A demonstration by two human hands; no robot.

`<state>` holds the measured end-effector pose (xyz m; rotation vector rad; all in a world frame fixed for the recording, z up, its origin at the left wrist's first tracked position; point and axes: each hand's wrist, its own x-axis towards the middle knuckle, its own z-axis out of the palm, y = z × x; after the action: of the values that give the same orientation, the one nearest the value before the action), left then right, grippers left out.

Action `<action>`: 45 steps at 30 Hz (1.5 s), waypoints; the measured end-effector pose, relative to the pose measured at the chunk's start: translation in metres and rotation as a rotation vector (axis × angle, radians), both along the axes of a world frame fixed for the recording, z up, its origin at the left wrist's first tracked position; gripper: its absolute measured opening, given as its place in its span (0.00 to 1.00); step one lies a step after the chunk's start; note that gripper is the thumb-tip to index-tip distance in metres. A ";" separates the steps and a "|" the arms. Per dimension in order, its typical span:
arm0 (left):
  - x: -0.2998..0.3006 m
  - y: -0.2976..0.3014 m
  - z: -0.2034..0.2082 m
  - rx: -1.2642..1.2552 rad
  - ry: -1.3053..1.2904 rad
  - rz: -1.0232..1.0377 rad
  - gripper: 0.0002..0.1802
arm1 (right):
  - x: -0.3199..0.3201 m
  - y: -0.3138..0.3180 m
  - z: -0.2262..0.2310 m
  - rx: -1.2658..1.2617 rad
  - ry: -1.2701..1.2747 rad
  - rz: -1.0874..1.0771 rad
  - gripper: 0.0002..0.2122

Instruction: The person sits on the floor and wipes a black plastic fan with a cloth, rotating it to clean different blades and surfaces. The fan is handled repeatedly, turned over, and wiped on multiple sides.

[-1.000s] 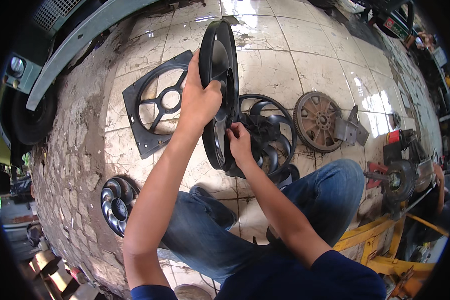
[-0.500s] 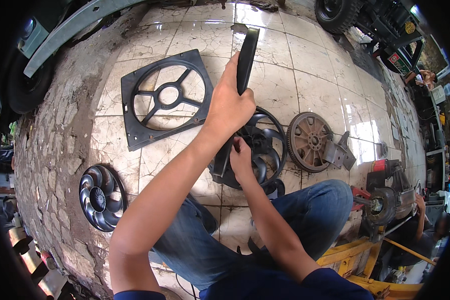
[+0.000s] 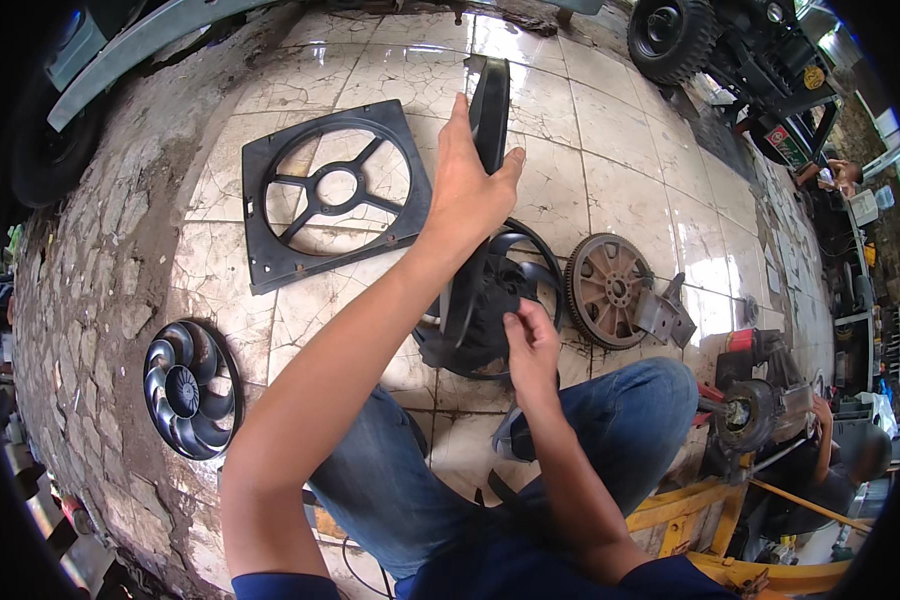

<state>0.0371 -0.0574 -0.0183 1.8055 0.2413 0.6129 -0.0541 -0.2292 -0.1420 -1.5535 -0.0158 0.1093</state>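
Observation:
A black plastic frame (image 3: 489, 112) stands upright, seen nearly edge-on. My left hand (image 3: 470, 195) grips it, with the thumb on one side and the stretched fingers on the other. At its lower part, what looks like a black cloth (image 3: 492, 305) hangs or lies against it. My right hand (image 3: 533, 345) pinches the edge of this cloth between thumb and fingers. Behind them a round black fan (image 3: 540, 262) lies on the floor, partly covered by the frame and the cloth.
A square black fan shroud (image 3: 335, 187) lies on the cracked tiles at left. A second black fan (image 3: 192, 390) lies nearer on the left. To the right are a rusty toothed flywheel (image 3: 610, 290) and a metal bracket (image 3: 667, 315). A yellow metal frame (image 3: 705, 515) stands near right; a person sits beyond.
My right hand has moved right and slightly nearer, away from the frame's lower edge, and the black cloth now shows. The upright frame has turned a little, and my left thumb points up.

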 end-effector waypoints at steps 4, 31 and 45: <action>0.005 0.001 0.004 0.010 0.040 -0.012 0.47 | 0.000 -0.015 0.018 -0.070 -0.073 -0.036 0.12; 0.040 0.047 0.065 1.453 -0.344 -0.667 0.35 | 0.002 -0.018 0.000 -0.248 -0.378 -0.047 0.28; 0.031 0.035 0.102 1.014 0.127 -0.184 0.32 | 0.029 -0.077 0.086 0.204 -0.440 -0.863 0.13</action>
<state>0.0680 -0.0227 0.0832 2.8044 -0.2028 0.5188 -0.0256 -0.3059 -0.0557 -1.2414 0.2852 -0.8858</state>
